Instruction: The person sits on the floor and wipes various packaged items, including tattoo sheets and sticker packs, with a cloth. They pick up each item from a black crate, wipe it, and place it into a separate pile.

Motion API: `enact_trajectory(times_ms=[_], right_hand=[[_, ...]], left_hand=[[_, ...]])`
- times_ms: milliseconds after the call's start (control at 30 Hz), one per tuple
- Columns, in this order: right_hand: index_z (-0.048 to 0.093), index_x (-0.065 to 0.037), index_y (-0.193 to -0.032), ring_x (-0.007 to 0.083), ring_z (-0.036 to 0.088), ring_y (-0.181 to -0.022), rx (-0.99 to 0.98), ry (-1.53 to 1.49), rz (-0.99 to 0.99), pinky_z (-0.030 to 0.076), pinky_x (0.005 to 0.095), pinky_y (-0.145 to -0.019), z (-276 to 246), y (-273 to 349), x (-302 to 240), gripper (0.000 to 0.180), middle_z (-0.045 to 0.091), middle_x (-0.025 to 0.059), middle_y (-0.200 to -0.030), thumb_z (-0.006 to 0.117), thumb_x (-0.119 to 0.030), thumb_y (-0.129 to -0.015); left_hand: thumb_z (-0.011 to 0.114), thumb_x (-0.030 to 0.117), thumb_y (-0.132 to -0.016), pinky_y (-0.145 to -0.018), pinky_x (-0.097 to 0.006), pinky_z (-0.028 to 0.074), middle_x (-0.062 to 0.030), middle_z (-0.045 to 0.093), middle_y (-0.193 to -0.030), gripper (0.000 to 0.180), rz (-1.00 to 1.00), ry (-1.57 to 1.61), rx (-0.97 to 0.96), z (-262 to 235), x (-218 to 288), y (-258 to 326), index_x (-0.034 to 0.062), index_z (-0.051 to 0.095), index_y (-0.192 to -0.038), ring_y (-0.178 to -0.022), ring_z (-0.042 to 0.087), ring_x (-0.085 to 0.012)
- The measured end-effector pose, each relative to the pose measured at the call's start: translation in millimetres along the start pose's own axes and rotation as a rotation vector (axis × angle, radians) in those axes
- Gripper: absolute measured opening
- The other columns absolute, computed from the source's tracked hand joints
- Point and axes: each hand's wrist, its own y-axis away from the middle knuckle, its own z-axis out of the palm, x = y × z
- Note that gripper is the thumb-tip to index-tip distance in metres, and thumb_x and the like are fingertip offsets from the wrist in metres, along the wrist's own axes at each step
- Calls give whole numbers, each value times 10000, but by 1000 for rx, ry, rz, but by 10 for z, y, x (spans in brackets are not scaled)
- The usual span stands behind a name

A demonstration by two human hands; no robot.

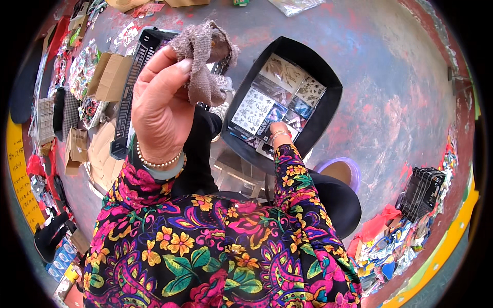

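Note:
Raised close in front of me, my left hand point(163, 102) pinches a crumpled, fuzzy grey-brown rag point(201, 61) between thumb and fingers. The rag hangs in folds with a loop on its right side. Lower and farther right, my right hand point(279, 129) reaches into a deep black tub point(333, 97) and touches the flat printed packets inside. Its fingertips are hidden, so its grip does not show. Among the packets are a white sheet with dark patterns point(252, 110), a tan patterned one point(281, 73) and several small dark and blue ones.
A black slatted crate point(121, 123) stands behind my left hand, near cardboard boxes point(109, 77). Right of my knee sits a purple-rimmed round container point(349, 172). Heaps of coloured scraps point(390, 251) and another black crate point(422, 192) lie along the right wall.

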Motion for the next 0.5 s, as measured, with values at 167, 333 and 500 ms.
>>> enact_trajectory(times_ms=[167, 333, 500], right_hand=[[564, 74, -900, 260, 656, -606, -27, -551, 393, 512, 340, -536, -271, 250, -256, 267, 646, 155, -806, 438, -152, -837], [608, 44, -945, 331, 651, -737, 80, -988, 615, 502, 444, -598, -431, 546, -447, 262, 629, 219, -889, 454, -138, -837], [619, 44, -948, 321, 643, -824, 27, -530, 377, 512, 402, -663, -264, 297, -242, 243, 631, 200, -963, 470, -103, -825]], left_hand=[[546, 134, -793, -827, -308, 434, -147, 567, -1079, 452, 11, 12, 24, -7, -19, 64, -99, 455, -1170, -898, 551, -193], [550, 129, -790, -847, -325, 435, -153, 565, -1089, 457, -9, 20, 23, 36, 18, 95, -97, 450, -1175, -914, 556, -200], [543, 128, -793, -812, -319, 446, -152, 562, -1087, 452, -24, 28, 1, 13, 0, 83, -97, 452, -1174, -901, 552, -195]])
